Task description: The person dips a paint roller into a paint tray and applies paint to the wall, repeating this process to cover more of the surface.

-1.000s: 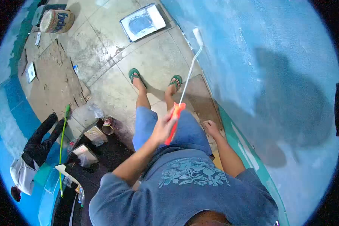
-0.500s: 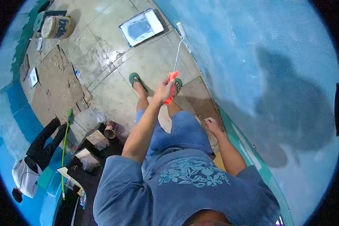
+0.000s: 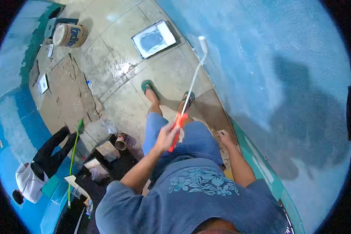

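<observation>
My left hand [image 3: 167, 135] is closed around the orange-red handle of a paint roller [image 3: 193, 80]. The roller's thin pale rod points up and away from me. Its small white roller head [image 3: 203, 45] is beside the lower edge of the blue wall [image 3: 257, 50]; whether it touches is unclear. My right hand [image 3: 225, 138] hangs by my right side near the wall's base, its fingers curled in with nothing visible in them. A paint tray [image 3: 168, 36], white with dark bluish paint in it, lies on the floor left of the roller head.
A labelled bucket [image 3: 69, 35] stands at the upper left beside brown sheeting [image 3: 66, 91]. At the lower left, another person [image 3: 29, 177] is near a long green pole [image 3: 72, 165]. A tin [image 3: 121, 141] and a cluttered dark surface [image 3: 105, 177] are at my left.
My left hand has drawn back toward my body, and the roller head has moved lower and slightly right in view. The camera view has shifted slightly. My right hand remains by my side.
</observation>
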